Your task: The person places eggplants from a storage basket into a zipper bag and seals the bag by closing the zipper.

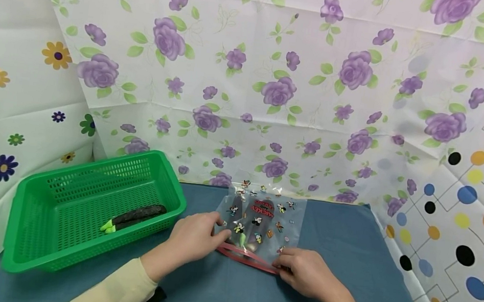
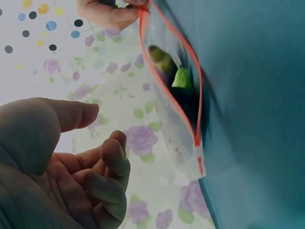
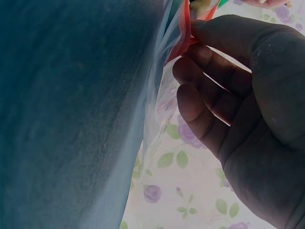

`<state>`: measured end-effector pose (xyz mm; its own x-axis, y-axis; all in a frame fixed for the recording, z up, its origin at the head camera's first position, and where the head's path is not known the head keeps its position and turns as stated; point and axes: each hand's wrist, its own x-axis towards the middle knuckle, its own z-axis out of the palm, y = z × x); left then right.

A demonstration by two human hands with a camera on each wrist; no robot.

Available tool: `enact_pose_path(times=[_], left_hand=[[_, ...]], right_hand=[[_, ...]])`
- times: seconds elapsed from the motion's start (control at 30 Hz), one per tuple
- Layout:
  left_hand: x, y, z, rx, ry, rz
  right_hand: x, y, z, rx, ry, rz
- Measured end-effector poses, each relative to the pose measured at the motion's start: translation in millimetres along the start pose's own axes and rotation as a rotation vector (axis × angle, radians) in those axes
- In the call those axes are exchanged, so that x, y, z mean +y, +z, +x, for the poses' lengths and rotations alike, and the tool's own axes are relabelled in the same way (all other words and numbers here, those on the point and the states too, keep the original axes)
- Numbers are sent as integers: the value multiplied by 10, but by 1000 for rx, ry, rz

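A clear zip bag printed with cartoon figures lies on the table, its red zip rim facing me and parted. Inside are two dark, long vegetables, one with a bright green stem end and one with a duller yellowish end. My right hand pinches the right end of the red rim between thumb and forefinger. Beside the bag's left end is my left hand, its fingers loosely bent and apart from the rim in the left wrist view.
A green perforated basket stands on the left, holding dark, bumpy long vegetables with bright green ends. Blue cloth covers the table. Flowered sheets hang behind, and a dotted sheet rises along the right.
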<state>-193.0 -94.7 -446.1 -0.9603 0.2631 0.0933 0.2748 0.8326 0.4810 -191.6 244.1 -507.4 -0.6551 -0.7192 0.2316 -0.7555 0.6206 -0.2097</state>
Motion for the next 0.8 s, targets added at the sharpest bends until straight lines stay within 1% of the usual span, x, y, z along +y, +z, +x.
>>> enact_pose_path(times=[0.2,0.4,0.7,0.8], left_hand=[[-58,-104,5,67,1,-26],[-131,-221,31,128,-1,-9],[-282,-419,49,189,-10,8],[-332,-481,68,198,-15,9]], right_hand=[[-3,0,1,2,1,-4],[-6,2,0,7,-2,-1],[-21,-11,5,0,6,-2],[-27,-14,5,2,3,-2]])
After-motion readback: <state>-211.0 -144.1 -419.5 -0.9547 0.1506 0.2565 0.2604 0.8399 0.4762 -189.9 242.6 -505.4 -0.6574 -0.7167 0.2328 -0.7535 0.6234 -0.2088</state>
